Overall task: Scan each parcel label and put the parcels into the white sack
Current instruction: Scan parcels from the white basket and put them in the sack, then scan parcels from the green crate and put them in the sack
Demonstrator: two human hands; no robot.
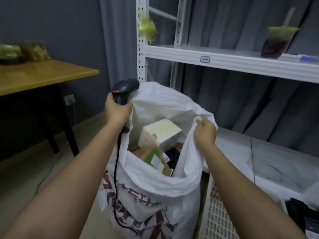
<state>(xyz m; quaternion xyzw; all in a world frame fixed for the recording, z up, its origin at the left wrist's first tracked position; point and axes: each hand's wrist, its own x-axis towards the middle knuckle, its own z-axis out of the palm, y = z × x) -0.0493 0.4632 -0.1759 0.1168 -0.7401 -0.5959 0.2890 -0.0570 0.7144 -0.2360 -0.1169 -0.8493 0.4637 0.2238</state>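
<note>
The white sack [155,190] stands open on the floor in front of me, with red and dark print on its front. Inside lie several parcels: a white box [164,131] on top, a green and orange carton [151,152] leaning below it, and something dark beside them. My left hand [116,109] grips a black barcode scanner [125,88] together with the sack's left rim; the scanner's cable hangs down the sack's side. My right hand [204,131] pinches the sack's right rim and holds it up.
A white metal shelving unit [224,61] stands behind and to the right, with a drink cup [278,42] on its upper shelf. A wooden table [39,75] with green packets stands at the left. A white lattice crate [219,213] sits by the sack's right side.
</note>
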